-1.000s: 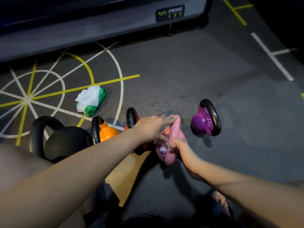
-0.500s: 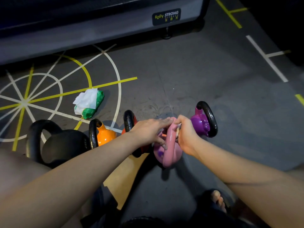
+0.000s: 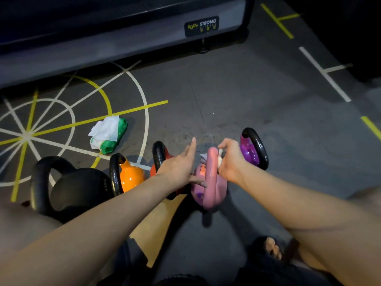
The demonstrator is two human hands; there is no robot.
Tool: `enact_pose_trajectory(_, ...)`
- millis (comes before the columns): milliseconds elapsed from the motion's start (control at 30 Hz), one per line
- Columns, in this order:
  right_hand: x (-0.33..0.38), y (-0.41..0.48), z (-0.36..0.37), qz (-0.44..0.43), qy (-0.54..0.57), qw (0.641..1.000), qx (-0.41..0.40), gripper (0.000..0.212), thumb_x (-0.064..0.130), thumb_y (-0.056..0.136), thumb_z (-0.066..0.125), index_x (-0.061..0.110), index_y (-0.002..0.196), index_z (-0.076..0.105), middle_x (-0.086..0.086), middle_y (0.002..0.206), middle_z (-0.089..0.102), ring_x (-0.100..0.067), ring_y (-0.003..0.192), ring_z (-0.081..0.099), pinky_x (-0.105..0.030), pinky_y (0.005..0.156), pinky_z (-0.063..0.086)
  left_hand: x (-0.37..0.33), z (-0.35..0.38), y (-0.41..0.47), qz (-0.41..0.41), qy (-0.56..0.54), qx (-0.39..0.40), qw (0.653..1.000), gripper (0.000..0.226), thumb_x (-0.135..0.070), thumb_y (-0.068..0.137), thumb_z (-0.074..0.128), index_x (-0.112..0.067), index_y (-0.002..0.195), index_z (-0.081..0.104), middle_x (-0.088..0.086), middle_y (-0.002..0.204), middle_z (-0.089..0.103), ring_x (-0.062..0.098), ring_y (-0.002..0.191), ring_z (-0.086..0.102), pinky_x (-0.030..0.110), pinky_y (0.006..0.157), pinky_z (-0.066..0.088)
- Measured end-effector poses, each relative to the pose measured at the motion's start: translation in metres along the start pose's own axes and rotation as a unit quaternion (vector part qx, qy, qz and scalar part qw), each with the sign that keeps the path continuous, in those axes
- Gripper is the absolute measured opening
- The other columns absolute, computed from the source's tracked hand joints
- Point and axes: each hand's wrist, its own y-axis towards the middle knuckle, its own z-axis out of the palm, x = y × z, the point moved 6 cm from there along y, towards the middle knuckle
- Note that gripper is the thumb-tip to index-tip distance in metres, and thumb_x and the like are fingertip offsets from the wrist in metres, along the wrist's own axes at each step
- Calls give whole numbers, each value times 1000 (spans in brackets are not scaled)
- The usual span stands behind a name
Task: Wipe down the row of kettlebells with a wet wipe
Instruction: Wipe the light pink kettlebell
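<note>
A row of kettlebells lies on the grey floor: black (image 3: 70,188), orange (image 3: 129,176), red (image 3: 159,157), pink (image 3: 210,182) and purple (image 3: 252,150). My right hand (image 3: 231,159) grips a white wet wipe (image 3: 220,159) against the far end of the pink kettlebell's handle. My left hand (image 3: 179,166) hovers just left of that handle with fingers straight, thumb near the pink body. The red kettlebell is mostly hidden behind my left hand.
A green pack of wet wipes (image 3: 109,134) with a sheet sticking out lies on the floor markings behind the orange kettlebell. A grey machine base (image 3: 123,38) runs along the back. My sandalled foot (image 3: 272,249) is at the bottom right.
My right hand slid the wipe from the near end of the pink handle up to its far end. My left hand let go of the handle and spread its fingers.
</note>
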Motion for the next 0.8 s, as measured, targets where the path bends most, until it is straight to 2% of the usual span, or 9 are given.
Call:
enact_pose_trajectory(67,-3,6,2,5,-52,999,7,57,10,49,52,-5,103,54,-31,98,60,-41,82,64,-52,78,56,-5,-2,-6,2,2,-10,1000,96,-72,78,68,-19,148,30,11,129,64,32,114,64,41,82,50)
enact_pose_trajectory(133,-5,7,2,1,-101,995,-3,34,6,68,52,-9,97,61,-36,103,66,-42,81,67,-57,77,58,-17,0,-17,20,-35,1,999,71,-77,83,59,-23,128,47,5,118,68,28,109,65,38,78,47)
enact_pose_trajectory(200,-7,9,-6,-8,-153,988,-18,26,8,96,42,-5,93,66,-26,91,72,-36,80,68,-50,70,61,-34,4,-26,22,-54,21,998,70,-78,87,51,-21,127,49,3,120,65,27,110,63,35,78,45)
enact_pose_trajectory(300,-9,17,-22,-66,-277,959,-12,16,6,83,52,4,89,68,-14,76,72,-29,73,69,-46,73,61,-52,20,-27,-21,-64,5,998,69,-70,93,48,-15,134,44,8,129,54,33,119,59,39,88,46)
enact_pose_trajectory(400,6,16,-29,-139,-363,921,-28,8,7,87,62,3,89,68,-11,72,67,-23,66,62,-42,70,55,-55,40,-20,-121,-206,-42,970,58,-54,94,59,-13,132,40,11,129,53,37,119,58,40,92,46)
enact_pose_trajectory(467,26,12,-33,-203,-354,911,-55,22,29,92,67,9,83,69,-6,65,63,-21,59,54,-41,60,49,-57,52,-15,-139,-283,-73,946,46,-30,98,56,-11,136,37,13,132,54,38,118,57,40,93,46)
enact_pose_trajectory(533,46,4,-41,-263,-362,889,-97,34,49,90,68,18,78,71,1,62,58,-18,60,49,-32,63,43,-55,57,-11,-131,-304,-92,939,43,-19,97,54,-15,136,38,11,133,53,36,120,55,40,96,44)
enact_pose_trajectory(633,56,-1,-61,-299,-416,846,-151,22,48,90,69,27,85,75,11,68,62,-13,72,55,-26,71,40,-42,46,2,-63,-198,-44,977,37,-23,97,55,-18,131,42,10,135,53,35,125,54,42,100,42)
enact_pose_trajectory(800,46,3,-71,-298,-437,845,-73,12,43,87,73,51,79,74,2,73,73,-11,67,60,-28,72,50,-29,24,16,64,-103,11,993,41,-32,89,66,-22,126,51,5,129,53,30,123,54,43,102,44)
